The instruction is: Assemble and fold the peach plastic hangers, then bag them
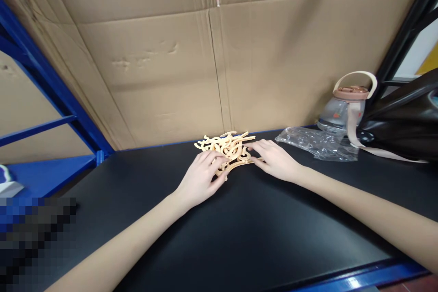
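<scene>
— Two bare forearms are stretching out over the black table [239, 237], one coming in from seven o'clock and one from four o'clock. Where are they meeting?

— At twelve o'clock, towards the far edge of the table, where a tangled heap of beige pieces [227, 145] is lying.

— What is the left hand [200, 178] doing?

— It is sitting at the heap's seven o'clock side, with thumb and fingers pinching together on a curved piece at the near edge.

— And the right hand [275, 159]?

— It is lying at the heap's four o'clock, fingers stretched out and apart, the tips resting on the pieces and clamping nothing.

— What is lying beyond them?

— At two o'clock from the heap a crumpled clear plastic bag [315, 142] is lying flat. Just past it a clear bottle [342, 109] with a pink lid and a pale strap is standing upright, touching a black bag [404, 123] at three o'clock.

— And farther back?

— A cardboard wall [205, 54] is rising behind the table, and a blue rack frame [51, 100] is slanting up at ten o'clock.
</scene>
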Tool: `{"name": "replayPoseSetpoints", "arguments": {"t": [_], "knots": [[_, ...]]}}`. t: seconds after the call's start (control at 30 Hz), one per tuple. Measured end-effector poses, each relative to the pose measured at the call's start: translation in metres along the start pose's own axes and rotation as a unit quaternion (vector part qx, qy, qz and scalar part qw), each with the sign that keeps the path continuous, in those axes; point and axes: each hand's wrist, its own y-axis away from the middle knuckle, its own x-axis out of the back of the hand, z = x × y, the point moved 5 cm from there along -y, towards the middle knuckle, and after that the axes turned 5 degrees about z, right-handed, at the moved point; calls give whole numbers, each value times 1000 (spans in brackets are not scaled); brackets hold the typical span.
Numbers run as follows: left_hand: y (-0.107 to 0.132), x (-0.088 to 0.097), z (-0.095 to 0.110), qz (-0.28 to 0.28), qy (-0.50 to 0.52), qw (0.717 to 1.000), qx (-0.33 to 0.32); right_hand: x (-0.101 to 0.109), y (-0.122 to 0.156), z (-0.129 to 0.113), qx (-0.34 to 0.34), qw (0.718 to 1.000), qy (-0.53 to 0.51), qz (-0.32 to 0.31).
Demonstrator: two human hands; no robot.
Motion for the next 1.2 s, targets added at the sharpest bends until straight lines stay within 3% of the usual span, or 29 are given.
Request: {"name": "replayPoseSetpoints", "arguments": {"t": [0.13, 0.33, 0.73, 0.93, 1.2], "knots": [[2, -8, 5, -71, -17, 997, -31, -4, 0, 0, -1, 1000, -8, -25], [4, -17, 0, -136, 12, 991, -6, -4, 0, -1, -31, 999, -21, -35], [2, -20, -2, -139, 41, 989, 2, -10, 1, -5, 18, 998, -34, -56], [2, -15, -1, -94, 51, 994, 0, -8, 0, 0, -28, 999, -10, -42], [2, -12, -1, -81, 59, 995, 8, -7, -1, 16, -98, 995, -24, -18]]}}
